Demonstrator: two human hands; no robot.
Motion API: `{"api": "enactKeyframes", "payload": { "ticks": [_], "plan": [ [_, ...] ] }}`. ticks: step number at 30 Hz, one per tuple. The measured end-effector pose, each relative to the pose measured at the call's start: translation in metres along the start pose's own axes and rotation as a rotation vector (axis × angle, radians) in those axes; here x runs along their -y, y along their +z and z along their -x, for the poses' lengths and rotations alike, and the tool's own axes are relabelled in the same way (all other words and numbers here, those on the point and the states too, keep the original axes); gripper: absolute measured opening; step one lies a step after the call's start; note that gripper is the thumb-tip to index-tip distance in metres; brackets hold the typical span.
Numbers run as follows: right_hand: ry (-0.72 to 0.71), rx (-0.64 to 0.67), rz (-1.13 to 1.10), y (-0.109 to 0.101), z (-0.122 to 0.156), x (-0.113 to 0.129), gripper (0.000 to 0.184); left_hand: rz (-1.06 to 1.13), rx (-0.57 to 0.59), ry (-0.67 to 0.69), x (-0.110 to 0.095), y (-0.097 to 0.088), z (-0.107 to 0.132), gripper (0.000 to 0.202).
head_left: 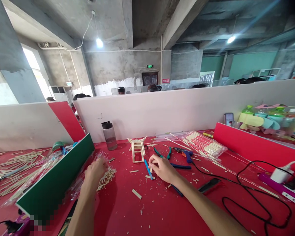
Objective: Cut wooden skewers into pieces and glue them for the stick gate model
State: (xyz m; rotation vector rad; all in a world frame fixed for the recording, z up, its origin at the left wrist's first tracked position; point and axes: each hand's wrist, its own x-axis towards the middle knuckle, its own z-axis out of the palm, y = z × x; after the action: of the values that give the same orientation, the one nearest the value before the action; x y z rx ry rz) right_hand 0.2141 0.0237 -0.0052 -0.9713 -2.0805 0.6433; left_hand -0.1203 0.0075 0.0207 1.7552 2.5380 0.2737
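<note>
Little writing can be read: a green lit sign [149,66] above the far doorway and a red plaque [165,80] beside it carry characters too small to make out, and the red print on the clear pack of long sticks [206,145] near the worktop's far right is illegible as well. On the red worktop [127,209], the left hand [96,170] lies back-up on a heap of short sticks [107,177] spilling from crumpled clear plastic beside the green board [56,178] on the left. Its fingertips are buried among the sticks, so I cannot tell whether they grip anything. The right hand [163,167] rests near the middle of the worktop, fingers bunched together and tips down, pinching what looks like a short stick [151,167] held roughly upright against the surface. Just left of those fingertips, almost touching, lies a blue tool [147,169], its long axis running from the far edge toward the near edge and slanting slightly right. Beyond both hands, toward the far edge, stands a small stick model [137,149] shaped like a gate, upright, with a dark-capped bottle [109,135] to its left and teal pliers [162,153] and a glue gun [185,152] to its right. Cut stick scraps lie scattered across the worktop.
</note>
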Motion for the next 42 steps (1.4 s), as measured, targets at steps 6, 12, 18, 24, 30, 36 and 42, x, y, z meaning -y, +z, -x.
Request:
{"api": "enactKeyframes", "payload": {
  "ticks": [6, 12, 18, 24, 30, 36, 42],
  "plan": [
    [-0.006, -0.002, -0.014, 0.001, 0.001, 0.004, 0.006, -0.064, 0.02, -0.08, -0.008, -0.013, 0.012, 0.029],
    [-0.009, -0.004, -0.043, 0.002, 0.001, 0.005, 0.006, -0.024, -0.064, -0.076, -0.013, -0.021, 0.015, 0.023],
    [0.044, -0.003, -0.237, 0.003, -0.002, 0.003, 0.012, 0.01, -0.191, 0.059, -0.033, -0.025, 0.02, 0.026],
    [0.129, 0.006, -0.507, 0.003, -0.005, 0.003, 0.028, 0.445, -0.06, 0.716, -0.086, -0.015, 0.046, 0.032],
    [0.183, 0.006, -0.678, 0.002, -0.005, 0.004, 0.039, 0.584, 0.038, 0.985, -0.115, 0.012, 0.063, 0.053],
    [0.182, -0.033, -0.732, 0.004, -0.005, 0.001, 0.039, 0.603, 0.021, 1.031, -0.117, 0.025, 0.06, 0.054],
    [0.247, -0.022, -0.802, 0.004, -0.004, 0.002, 0.045, 0.5, -0.015, 1.041, -0.115, 0.029, 0.06, 0.055]
  ]
}}
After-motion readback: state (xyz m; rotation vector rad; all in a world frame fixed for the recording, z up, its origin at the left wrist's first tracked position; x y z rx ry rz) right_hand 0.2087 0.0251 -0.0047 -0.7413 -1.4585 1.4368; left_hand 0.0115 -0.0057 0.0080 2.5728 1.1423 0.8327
